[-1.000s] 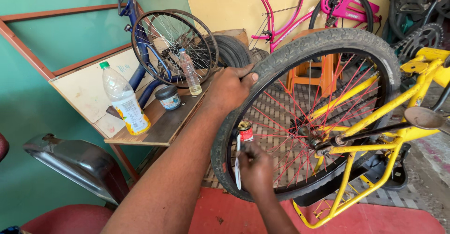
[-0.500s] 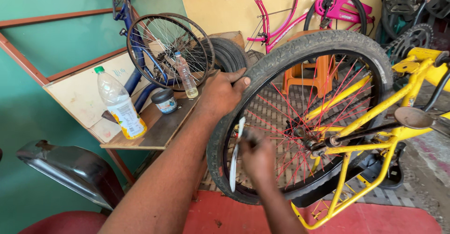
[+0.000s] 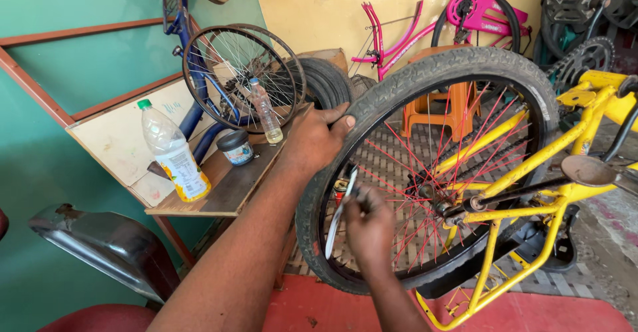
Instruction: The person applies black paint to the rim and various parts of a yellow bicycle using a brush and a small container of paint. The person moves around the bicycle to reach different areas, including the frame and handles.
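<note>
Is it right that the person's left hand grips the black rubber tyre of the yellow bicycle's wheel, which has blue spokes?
Not quite. In the head view, the left hand does grip the black rubber tyre of the yellow bicycle, but the wheel's spokes are red, not blue.

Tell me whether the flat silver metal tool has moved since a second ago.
Yes. The flat silver metal tool rose from below the right hand, along the black rubber tyre.

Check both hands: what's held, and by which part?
Left hand grips the tyre on its outer tread, upper left of the wheel. Right hand holds a thin flat tool by its upper end.
</note>
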